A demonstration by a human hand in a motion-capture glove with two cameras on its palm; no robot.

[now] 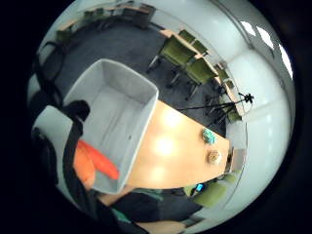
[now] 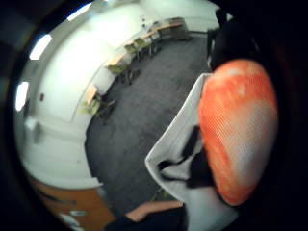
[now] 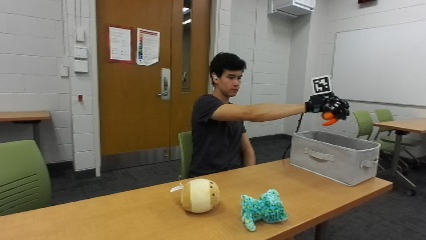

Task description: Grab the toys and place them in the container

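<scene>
On the wooden table [image 3: 133, 210], toward its left part in the outside view, sits a round cream-coloured stuffed toy [image 3: 200, 195], and just beside it to the right lies a teal knitted toy [image 3: 263, 208]; the 2 are close but their contact cannot be judged. Behind the table a seated person in a dark T-shirt stretches the right arm out level. Farther right, at the table's far end, stands a grey fabric container [image 3: 335, 155] with handles on its sides. Above it hangs the gloved right hand [image 3: 328, 106], its fingers curled round an orange toy [image 3: 328, 118] held in the air over the bin's opening. The little-finger palm view looks down into the grey bin [image 1: 114, 122], with the orange toy [image 1: 97, 161] at the palm and both other toys far along the tabletop.
</scene>
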